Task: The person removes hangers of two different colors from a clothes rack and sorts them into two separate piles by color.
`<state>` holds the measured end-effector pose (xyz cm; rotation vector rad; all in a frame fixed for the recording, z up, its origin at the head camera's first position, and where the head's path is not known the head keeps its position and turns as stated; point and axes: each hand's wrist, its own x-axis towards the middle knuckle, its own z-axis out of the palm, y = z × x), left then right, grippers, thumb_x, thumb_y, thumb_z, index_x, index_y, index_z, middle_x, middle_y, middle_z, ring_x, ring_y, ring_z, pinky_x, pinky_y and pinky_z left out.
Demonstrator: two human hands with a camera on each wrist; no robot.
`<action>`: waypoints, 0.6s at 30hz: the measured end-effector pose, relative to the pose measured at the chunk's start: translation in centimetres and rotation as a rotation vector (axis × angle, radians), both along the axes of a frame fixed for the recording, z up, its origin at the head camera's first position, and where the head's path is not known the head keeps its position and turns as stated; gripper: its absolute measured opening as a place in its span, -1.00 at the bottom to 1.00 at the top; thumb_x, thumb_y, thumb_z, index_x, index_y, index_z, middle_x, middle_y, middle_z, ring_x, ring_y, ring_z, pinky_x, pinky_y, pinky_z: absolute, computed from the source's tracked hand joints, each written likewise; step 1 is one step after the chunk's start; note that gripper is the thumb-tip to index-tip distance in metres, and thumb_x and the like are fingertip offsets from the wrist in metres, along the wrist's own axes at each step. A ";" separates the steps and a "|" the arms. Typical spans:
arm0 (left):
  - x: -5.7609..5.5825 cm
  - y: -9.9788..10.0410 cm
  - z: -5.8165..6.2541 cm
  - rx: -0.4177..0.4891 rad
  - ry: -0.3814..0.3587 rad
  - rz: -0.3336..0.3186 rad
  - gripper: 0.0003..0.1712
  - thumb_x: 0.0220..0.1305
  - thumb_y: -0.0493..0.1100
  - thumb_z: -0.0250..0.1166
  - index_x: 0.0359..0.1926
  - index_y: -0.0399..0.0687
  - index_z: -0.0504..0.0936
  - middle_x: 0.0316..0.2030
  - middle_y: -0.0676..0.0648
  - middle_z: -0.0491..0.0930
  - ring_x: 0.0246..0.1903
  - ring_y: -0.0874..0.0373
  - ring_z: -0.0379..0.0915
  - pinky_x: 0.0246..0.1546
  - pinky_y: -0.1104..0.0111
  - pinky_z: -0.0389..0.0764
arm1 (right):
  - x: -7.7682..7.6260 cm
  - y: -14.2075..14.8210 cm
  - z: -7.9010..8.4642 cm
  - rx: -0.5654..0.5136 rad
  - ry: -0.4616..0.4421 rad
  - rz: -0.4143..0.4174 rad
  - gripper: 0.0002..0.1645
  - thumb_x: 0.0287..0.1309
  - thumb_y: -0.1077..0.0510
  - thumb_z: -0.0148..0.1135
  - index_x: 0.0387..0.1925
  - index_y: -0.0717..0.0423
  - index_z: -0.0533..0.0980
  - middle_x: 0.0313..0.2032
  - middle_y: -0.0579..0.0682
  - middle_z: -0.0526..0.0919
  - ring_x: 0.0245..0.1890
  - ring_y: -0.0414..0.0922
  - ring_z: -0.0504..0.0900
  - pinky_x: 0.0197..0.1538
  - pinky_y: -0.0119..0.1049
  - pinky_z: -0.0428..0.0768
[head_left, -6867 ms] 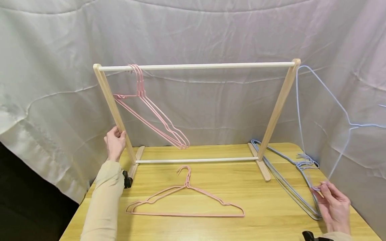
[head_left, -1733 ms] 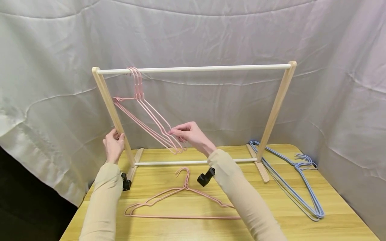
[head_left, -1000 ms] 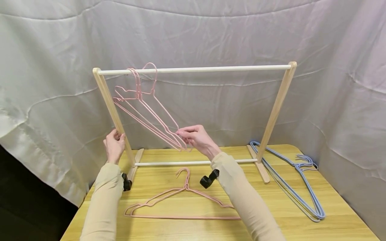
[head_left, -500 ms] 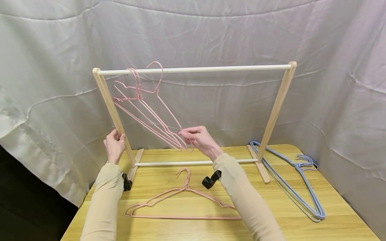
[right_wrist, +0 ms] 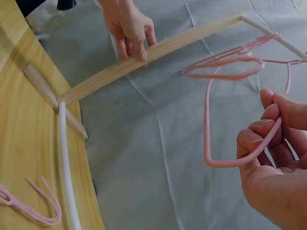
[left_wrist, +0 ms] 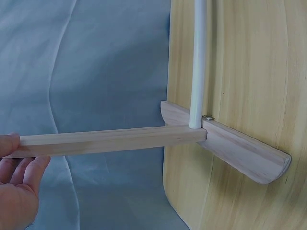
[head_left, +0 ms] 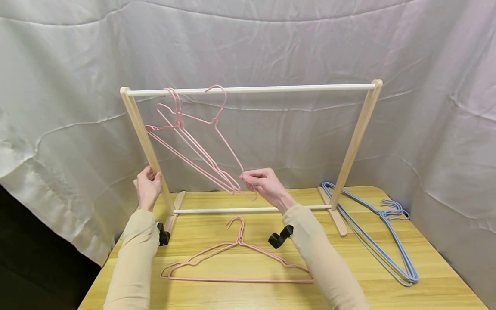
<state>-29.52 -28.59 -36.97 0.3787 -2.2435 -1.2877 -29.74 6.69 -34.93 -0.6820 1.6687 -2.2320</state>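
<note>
My right hand pinches a pink hanger by its lower right corner. The right wrist view shows thumb and fingers around the pink wire. That hanger is tilted, its hook at the white top rail; whether it bears on the rail cannot be told. Left of it, other pink hangers hang close together from the rail. My left hand grips the rack's left wooden post, thumb on one side and fingers on the other, as the left wrist view also shows.
Pink hangers lie stacked on the wooden table before the rack. Several blue hangers lie at the right, partly behind the right post. Grey cloth surrounds the back and sides.
My right hand earlier held a blue hanger at the right, now lying with the others. It then took the end pink hanger, raised it, and shifted it right along the rail. Left hand unmoved.
</note>
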 end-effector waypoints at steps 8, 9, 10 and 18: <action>0.0 0.1 0.1 0.001 -0.009 -0.001 -0.60 0.45 -0.23 0.13 0.24 -0.24 0.54 0.21 -0.38 0.56 0.31 -0.27 0.14 0.31 -0.09 0.18 | 0.2 2.0 -1.8 0.000 0.035 -0.008 -0.58 0.36 0.43 0.03 -0.36 0.03 0.74 -0.50 -0.11 0.62 -0.53 -0.22 0.39 -0.36 -0.42 0.38; 0.0 0.1 0.1 0.005 -0.009 -0.001 -0.60 0.45 -0.23 0.13 0.24 -0.23 0.54 0.21 -0.38 0.56 0.32 -0.26 0.13 0.32 -0.09 0.18 | 0.2 2.2 -2.0 0.005 0.043 -0.007 -0.58 0.36 0.43 0.03 -0.35 0.04 0.74 -0.50 -0.11 0.62 -0.52 -0.22 0.39 -0.35 -0.42 0.38; 0.0 0.1 0.1 0.007 -0.010 -0.001 -0.59 0.45 -0.23 0.13 0.25 -0.23 0.53 0.21 -0.38 0.55 0.33 -0.26 0.13 0.33 -0.09 0.19 | 0.3 2.5 -2.3 0.015 0.051 -0.005 -0.56 0.37 0.43 0.02 -0.36 -0.01 0.74 -0.48 -0.13 0.62 -0.52 -0.23 0.39 -0.35 -0.42 0.39; -0.1 0.1 0.1 0.001 -0.019 0.005 -0.59 0.46 -0.22 0.12 0.25 -0.24 0.53 0.22 -0.38 0.55 0.33 -0.26 0.13 0.33 -0.08 0.19 | 0.8 4.7 -4.6 0.060 0.117 -0.001 -0.54 0.39 0.41 0.02 -0.32 -0.10 0.75 -0.45 -0.16 0.63 -0.49 -0.25 0.42 -0.33 -0.45 0.43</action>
